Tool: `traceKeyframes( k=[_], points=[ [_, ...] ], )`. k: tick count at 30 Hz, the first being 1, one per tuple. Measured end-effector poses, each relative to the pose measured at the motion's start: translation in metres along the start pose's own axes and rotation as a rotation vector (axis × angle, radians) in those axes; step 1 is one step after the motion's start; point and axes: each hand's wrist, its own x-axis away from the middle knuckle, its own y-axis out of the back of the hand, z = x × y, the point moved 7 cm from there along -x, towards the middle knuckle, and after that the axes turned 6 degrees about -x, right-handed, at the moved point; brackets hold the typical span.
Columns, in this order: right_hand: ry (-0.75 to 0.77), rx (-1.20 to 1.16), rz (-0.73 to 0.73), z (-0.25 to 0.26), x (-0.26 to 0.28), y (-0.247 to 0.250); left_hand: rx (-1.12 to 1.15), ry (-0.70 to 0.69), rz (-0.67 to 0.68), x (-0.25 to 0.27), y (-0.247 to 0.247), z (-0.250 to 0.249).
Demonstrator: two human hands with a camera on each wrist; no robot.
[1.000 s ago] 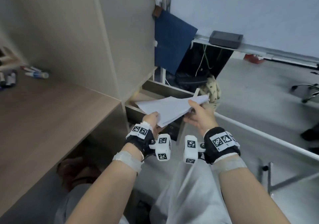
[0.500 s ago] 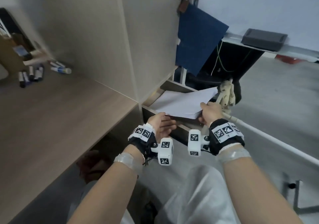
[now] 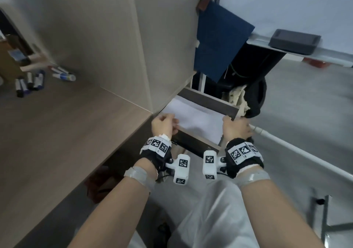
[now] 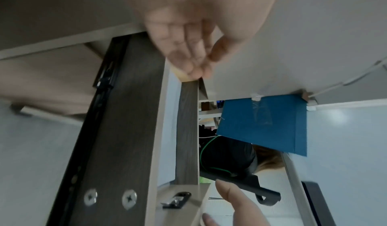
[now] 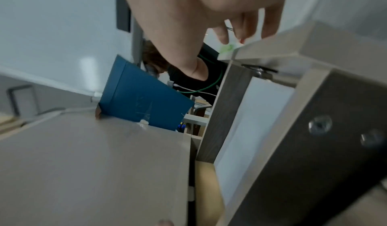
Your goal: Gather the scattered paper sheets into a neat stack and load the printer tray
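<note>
A stack of white paper sheets [image 3: 194,119] lies flat inside the pulled-out drawer tray [image 3: 193,142] under the desk, and shows as a pale strip [image 5: 251,122] in the right wrist view. My left hand [image 3: 164,123] hovers at the tray's near left corner beside the paper's edge. Its fingers [image 4: 188,51] are loosely extended and hold nothing. My right hand [image 3: 236,127] is at the tray's right corner, its relaxed fingers [image 5: 247,24] hanging over the tray's rim. Neither hand grips the paper.
The wooden desk top [image 3: 57,133] and its partition wall stand to the left. Several markers [image 3: 30,81] lie at the far left. A blue folder [image 3: 219,41] hangs behind the tray. A white rail [image 3: 296,152] runs along the right, and a dark box [image 3: 294,41] sits on a ledge.
Both hands held the paper stack above the tray; it has come down flat into the tray and both hands have let go, staying at its near corners.
</note>
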Motion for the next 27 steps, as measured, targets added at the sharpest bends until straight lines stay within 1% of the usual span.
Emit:
traceKeyframes(
  k=[1,2,4,5,7,9,11,13,16,19,21,22,25,27],
  points=[
    [-0.056,-0.042,0.063,-0.005,0.003,-0.007,-0.006,-0.105,-0.087,0.0,0.009,-0.009],
    [-0.082,-0.099,0.111,-0.008,0.005,-0.014,0.003,-0.185,-0.183,0.002,0.021,-0.018],
    [-0.104,-0.211,0.172,-0.006,0.012,-0.026,0.04,-0.261,-0.332,0.002,0.045,-0.029],
    [-0.112,-0.271,0.202,-0.003,0.018,-0.031,0.057,-0.268,-0.366,0.001,0.055,-0.033],
    [-0.116,-0.354,0.287,0.003,0.026,-0.047,0.067,-0.278,-0.388,0.001,0.071,-0.041],
    [-0.078,-0.345,0.379,0.015,0.043,-0.063,-0.033,-0.297,-0.401,-0.001,0.085,-0.052],
    [-0.042,-0.358,0.486,0.027,0.064,-0.085,-0.127,-0.264,-0.36,-0.008,0.1,-0.059],
    [-0.041,-0.416,0.614,0.039,0.087,-0.111,-0.184,-0.195,-0.284,-0.017,0.113,-0.063],
    [-0.138,-0.582,0.813,0.048,0.114,-0.149,-0.263,-0.177,-0.181,-0.026,0.126,-0.07],
    [-0.179,-0.583,0.991,0.05,0.139,-0.176,-0.317,-0.187,-0.029,-0.028,0.122,-0.067],
    [-0.173,-0.555,1.031,0.046,0.143,-0.185,-0.323,-0.188,0.056,-0.032,0.117,-0.062],
    [-0.17,-0.558,1.03,0.043,0.143,-0.186,-0.357,-0.184,0.068,-0.036,0.115,-0.06],
    [-0.197,-0.561,1.033,0.031,0.139,-0.191,-0.48,-0.193,0.042,-0.067,0.117,-0.042],
    [-0.17,-0.588,1.001,0.036,0.143,-0.181,-0.653,-0.192,0.02,-0.072,0.113,-0.04]
  ],
)
